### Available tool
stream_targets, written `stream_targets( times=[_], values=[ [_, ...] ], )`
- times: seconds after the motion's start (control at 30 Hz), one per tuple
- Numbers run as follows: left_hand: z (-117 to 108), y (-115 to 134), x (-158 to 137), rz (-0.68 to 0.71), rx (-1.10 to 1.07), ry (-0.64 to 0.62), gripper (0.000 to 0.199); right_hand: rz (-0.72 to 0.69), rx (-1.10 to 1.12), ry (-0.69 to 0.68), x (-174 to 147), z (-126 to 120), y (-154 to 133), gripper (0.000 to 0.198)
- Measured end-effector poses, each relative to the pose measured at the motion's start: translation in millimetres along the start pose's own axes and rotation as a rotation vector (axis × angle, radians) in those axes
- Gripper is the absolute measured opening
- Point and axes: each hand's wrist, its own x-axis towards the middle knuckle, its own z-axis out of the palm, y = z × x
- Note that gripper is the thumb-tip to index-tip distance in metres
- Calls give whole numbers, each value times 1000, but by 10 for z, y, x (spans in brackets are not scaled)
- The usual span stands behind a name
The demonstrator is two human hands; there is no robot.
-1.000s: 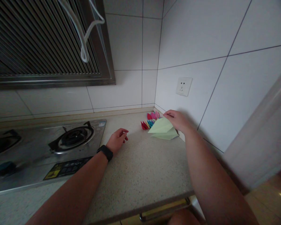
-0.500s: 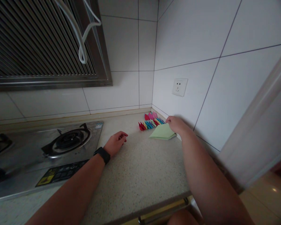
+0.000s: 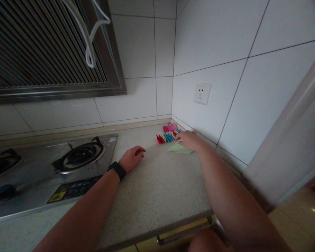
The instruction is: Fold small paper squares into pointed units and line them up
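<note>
My right hand (image 3: 189, 140) is over the folded light green paper (image 3: 180, 149) on the counter. Its fingers are bent down and pinched together at the sheet's upper edge, partly covering it. Just behind lies a row of small folded paper pieces (image 3: 162, 138) in red, yellow, blue and other colours. Farther back, pink and red folded pieces (image 3: 170, 127) sit by the wall corner. My left hand (image 3: 132, 157), with a black watch on the wrist, rests on the counter to the left of the paper. Its fingers are loosely curled and apart, with nothing visible in them.
A gas stove (image 3: 81, 155) is set into the counter (image 3: 160, 189) at left, below a range hood (image 3: 55, 49) with a hanging white cable (image 3: 90, 52). A wall socket (image 3: 202, 93) is on the right tiled wall. A drawer handle (image 3: 183, 231) runs under the counter's front edge.
My right hand has moved left from the green paper's right corner to over its upper edge, covering more of it. My left hand stays nearly still. The view has shifted slightly.
</note>
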Motion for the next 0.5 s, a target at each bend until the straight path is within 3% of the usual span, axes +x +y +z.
stream_targets(
  times=[0.17, 0.5],
  values=[
    [-13, 14, -6, 18, 103, -23, 26, -8, 18, -179, 9, 94, -89, 19],
    [23, -2, -4, 141, 456, 1, 23, 36, -3, -198, 54, 277, -93, 26]
  ],
)
